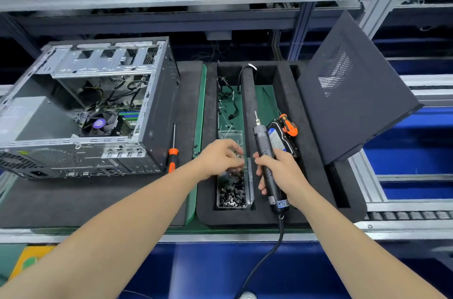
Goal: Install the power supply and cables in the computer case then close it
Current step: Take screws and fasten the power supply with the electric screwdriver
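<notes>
Computer case (pixel 83 107): lies on its side on the dark mat at the left, open face up, rear ports toward the person.
Power supply (pixel 31 117): grey box seated inside the case at its left end.
Case wiring (pixel 122 92): dark leads run loose between the drive cage and the CPU fan (pixel 98 123).
Side panel (pixel 353 92): off the case, propped tilted at the right end of the foam tray (pixel 311 176), perforated vent facing the person.
Left hand (pixel 220 159): over the clear screw box (pixel 232 188) in the tray's left compartment, fingers bent down toward the contents. The fingertips are blurred, so I cannot tell whether they pinch a screw.
Right hand (pixel 284 176): fingers wrapped firmly round the body of the electric screwdriver (pixel 267 166), bit pointing away from the person, cord trailing off the near edge of the bench.
Spare cables (pixel 228 97): loose in the far part of the left compartment, beyond the screw box.
Hand screwdriver (pixel 172 151): orange handle, lying on the mat just beside the case's right side.
Second screwdriver (pixel 289 124): orange and black, resting on the hard drive (pixel 279 137) in the tray, just right of the electric screwdriver.
</notes>
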{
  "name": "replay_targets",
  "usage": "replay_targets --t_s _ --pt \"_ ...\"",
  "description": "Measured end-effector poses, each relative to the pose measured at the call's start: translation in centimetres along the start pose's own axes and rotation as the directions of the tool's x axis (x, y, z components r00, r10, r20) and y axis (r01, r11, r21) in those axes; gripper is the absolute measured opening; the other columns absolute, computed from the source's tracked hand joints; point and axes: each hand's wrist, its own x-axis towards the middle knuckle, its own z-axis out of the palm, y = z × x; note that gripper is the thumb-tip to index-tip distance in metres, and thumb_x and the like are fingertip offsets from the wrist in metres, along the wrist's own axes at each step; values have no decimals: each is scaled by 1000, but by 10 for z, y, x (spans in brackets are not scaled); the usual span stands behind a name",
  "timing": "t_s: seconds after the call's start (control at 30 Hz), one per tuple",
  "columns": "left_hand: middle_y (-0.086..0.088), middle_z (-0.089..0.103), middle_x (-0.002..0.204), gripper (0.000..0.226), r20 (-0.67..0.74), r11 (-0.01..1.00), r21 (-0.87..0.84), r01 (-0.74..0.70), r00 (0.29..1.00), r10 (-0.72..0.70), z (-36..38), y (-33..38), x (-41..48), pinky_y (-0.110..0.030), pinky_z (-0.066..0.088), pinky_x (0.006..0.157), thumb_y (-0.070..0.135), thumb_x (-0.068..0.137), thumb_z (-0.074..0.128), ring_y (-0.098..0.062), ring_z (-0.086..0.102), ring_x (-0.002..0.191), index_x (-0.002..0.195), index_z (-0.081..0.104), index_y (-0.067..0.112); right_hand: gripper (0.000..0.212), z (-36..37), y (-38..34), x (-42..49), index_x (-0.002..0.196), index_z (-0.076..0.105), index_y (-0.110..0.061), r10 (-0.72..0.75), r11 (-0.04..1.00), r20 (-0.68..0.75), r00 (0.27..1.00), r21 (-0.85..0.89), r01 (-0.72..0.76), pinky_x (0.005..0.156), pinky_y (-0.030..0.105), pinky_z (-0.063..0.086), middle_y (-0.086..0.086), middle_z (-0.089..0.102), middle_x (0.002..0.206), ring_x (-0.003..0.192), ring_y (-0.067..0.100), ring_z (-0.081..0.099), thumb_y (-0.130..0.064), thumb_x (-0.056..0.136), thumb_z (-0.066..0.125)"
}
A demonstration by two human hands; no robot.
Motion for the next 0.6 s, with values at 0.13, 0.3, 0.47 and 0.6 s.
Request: replay_targets --t_s 0.13,0.3,0.47,0.6 --pt "-5 70 87 21 0 658 -750 62 996 -93 -22 15 -7 -19 55 72 5 99 62 -8 65 72 119 64 2 23 11 -11 -11 104 69 -15 -40 999 81 996 4 40 49 38 55 14 66 76 51 32 60 -27 84 69" --pt "1 68 80 12 -74 292 -956 -42 992 -98 -42 37 -26 -14 53 63 18 102 55 -3 62 68 108 61 9 22 35 -30 -27 103 70 -20 -107 993 200 974 -35 116 48 39 55 14 67 78 52 33 61 -28 82 71" --pt "4 74 93 25 -160 345 -925 -159 987 26 -67 51 -54 -20 57 75 32 104 53 -6 70 82 96 74 19 17 58 -45 -41 100 71 -28 -167 972 276 946 -115 205 46 38 54 13 68 75 50 32 61 -29 83 70" --pt "2 76 104 24 -226 474 -843 -255 967 119 -89 55 -83 -21 57 79 27 97 61 -6 72 95 89 82 22 18 80 -56 -50 104 69 -25 -202 949 291 935 -177 260 47 41 55 13 69 75 50 35 63 -26 86 69"
